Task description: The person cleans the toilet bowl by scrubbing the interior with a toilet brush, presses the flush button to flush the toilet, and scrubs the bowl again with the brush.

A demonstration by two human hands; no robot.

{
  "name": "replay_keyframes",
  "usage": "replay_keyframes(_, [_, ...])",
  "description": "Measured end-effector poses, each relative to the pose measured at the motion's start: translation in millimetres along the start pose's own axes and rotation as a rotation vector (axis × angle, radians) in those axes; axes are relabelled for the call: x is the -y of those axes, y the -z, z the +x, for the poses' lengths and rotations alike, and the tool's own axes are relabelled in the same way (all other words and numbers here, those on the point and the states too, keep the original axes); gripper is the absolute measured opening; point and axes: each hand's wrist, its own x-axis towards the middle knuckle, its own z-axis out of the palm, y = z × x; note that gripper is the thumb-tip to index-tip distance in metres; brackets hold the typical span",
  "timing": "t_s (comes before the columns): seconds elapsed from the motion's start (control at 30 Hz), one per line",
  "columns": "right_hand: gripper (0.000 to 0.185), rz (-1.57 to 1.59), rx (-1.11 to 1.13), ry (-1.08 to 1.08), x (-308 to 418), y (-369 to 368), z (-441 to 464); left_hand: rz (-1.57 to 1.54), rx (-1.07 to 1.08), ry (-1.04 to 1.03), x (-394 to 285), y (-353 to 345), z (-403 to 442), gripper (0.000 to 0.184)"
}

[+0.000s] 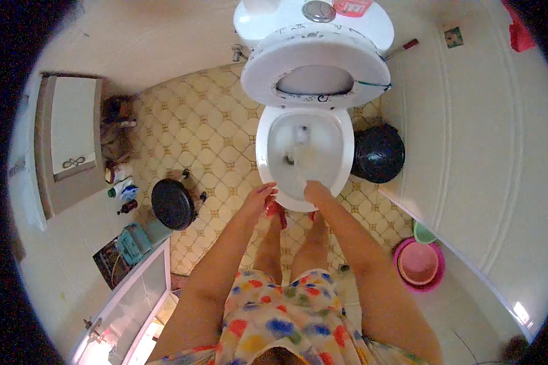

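Note:
A white toilet bowl (262, 146) stands in front of me with its lid and seat (259, 79) raised; a dark spot and a cloudy yellowish patch show inside. My left hand (263, 198) is at the bowl's front left rim, fingers partly bent and apart, with nothing visible in them. Over the front right part of the bowl is my right hand (316, 192), its fingers drawn together; whatever they may hold is hidden or too small to make out. Red slippers (277, 214) show on my feet below the front rim.
A black bin (379, 154) stands right of the toilet. Pink basins (418, 264) lie by the right wall. On the left are a round black stool (173, 204), several bottles (123, 190) and a cabinet (73, 131). A pink container (352, 7) sits on the tank.

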Motion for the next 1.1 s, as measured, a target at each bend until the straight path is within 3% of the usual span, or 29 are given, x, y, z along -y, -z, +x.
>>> replay_keyframes(0.07, [0.017, -0.316, 0.023, 0.215, -3.0, -3.2, 44.3, 0.018, -0.027, -0.012, -10.2, -5.2, -1.9, 0.024])
replay_keyframes(0.13, [0.017, -0.231, 0.079, 0.097, 12.5, 16.0, 61.2, 0.049, -0.066, -0.009, -20.6, -13.1, -1.0, 0.023])
replay_keyframes(0.17, [0.017, 0.013, 0.126, -0.131, 40.5, 44.4, 44.7, 0.039, -0.058, -0.022, -21.7, -13.2, 2.8, 0.022])
replay_keyframes(0.23, [0.019, 0.128, 0.129, -0.192, 39.0, 40.0, 37.6, 0.017, -0.038, -0.046, -20.9, -12.6, 8.9, 0.021])
replay_keyframes(0.3, [0.022, -0.134, 0.043, 0.137, -11.1, -25.6, 48.5, 0.003, -0.051, -0.050, -28.7, -22.5, 0.6, 0.021])
replay_keyframes(0.37, [0.026, -0.217, 0.061, 0.037, 0.2, -15.2, 3.7, -0.013, -0.061, -0.050, -29.7, -25.6, -0.7, 0.021])
replay_keyframes(0.43, [0.027, -0.302, 0.014, 0.114, -3.4, -9.7, -25.5, -0.032, -0.073, -0.053, -24.0, -23.8, 3.3, 0.021])
replay_keyframes(0.53, [0.026, -0.472, 0.016, 0.127, -16.3, 27.2, -25.9, -0.018, -0.055, -0.043, -25.7, -21.7, -1.3, 0.021])
replay_keyframes(0.67, [0.035, -0.630, -0.152, -0.047, -33.8, 78.2, 21.6, -0.011, -0.047, -0.067, -20.7, -8.4, -0.1, 0.022])
replay_keyframes(0.77, [0.038, -0.481, -0.122, -0.097, 0.7, 129.9, 5.1, -0.034, -0.020, -0.070, -13.3, 4.0, 1.0, 0.024])
replay_keyframes(0.8, [0.039, -0.540, -0.059, -0.134, -16.3, 116.6, 17.2, -0.032, -0.017, -0.079, -11.2, 7.4, -1.2, 0.024])
replay_keyframes(0.87, [0.037, -0.542, -0.217, 0.041, -57.5, 67.5, 5.9, -0.042, -0.028, -0.072, -16.4, 6.2, -7.7, 0.024])
replay_keyframes(0.9, [0.035, -0.594, -0.189, 0.016, -65.9, 36.3, -8.9, -0.055, -0.042, -0.050, -21.3, 2.6, -15.2, 0.024])
replay_keyframes(1.1, [0.029, -0.617, -0.198, -0.014, -40.8, 62.9, -46.5, 0.001, -0.034, -0.078, -15.0, 1.8, -13.1, 0.025])
